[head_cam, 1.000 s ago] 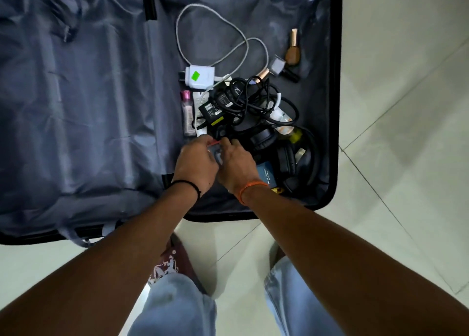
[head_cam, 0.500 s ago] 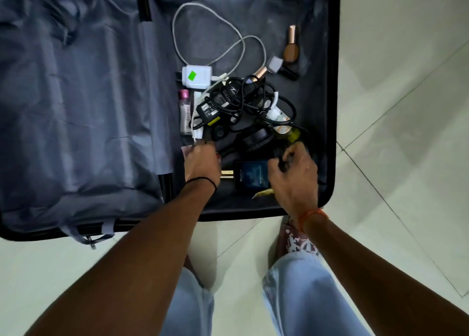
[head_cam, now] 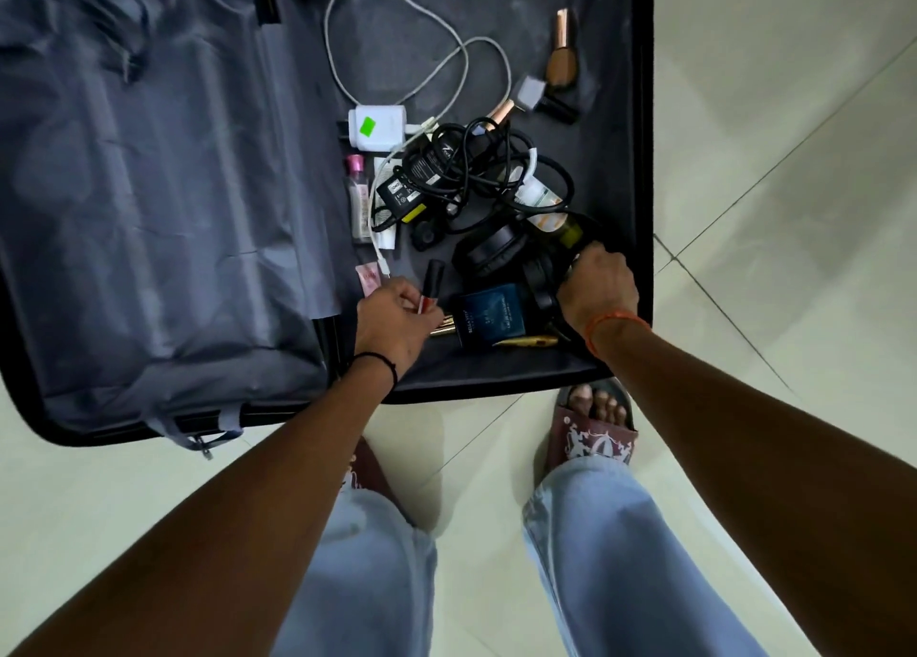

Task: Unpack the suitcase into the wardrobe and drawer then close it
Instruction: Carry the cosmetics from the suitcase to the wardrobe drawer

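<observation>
- Change since the previous views: the right hand [head_cam: 598, 286], which a second ago was working together with the left hand [head_cam: 397, 316] over one small item near the middle of the suitcase [head_cam: 645, 160], has been travelling out towards the right wall and is now resting on the black headphones [head_cam: 501, 259]; the left hand has stayed near the front edge.
- Meaning for the task: the hands are now collecting separate items, so the clearing of small things appears to be under way; most of the contents are still lying in the right half, so unpacking seems far from finished and closing is not yet possible.
- Left hand pose: the palm is facing down, and its grip is pinching a small dark tube with a red part [head_cam: 430, 286] between thumb and fingers, just beside the blue box [head_cam: 491, 319].
- Right hand pose: the wrist is bending inward, the back of the hand is facing the camera, and the fingers are curling round the band of the headphones; the grip appears closed on it, though the fingertips are hidden.
- Remaining items: a white charger [head_cam: 376, 127] with its white cable [head_cam: 397, 26] and a tangle of black adapters [head_cam: 426, 180] are lying further back; the left half is showing only grey lining.
- The suitcase is lying open on the tiled floor [head_cam: 794, 209].
</observation>
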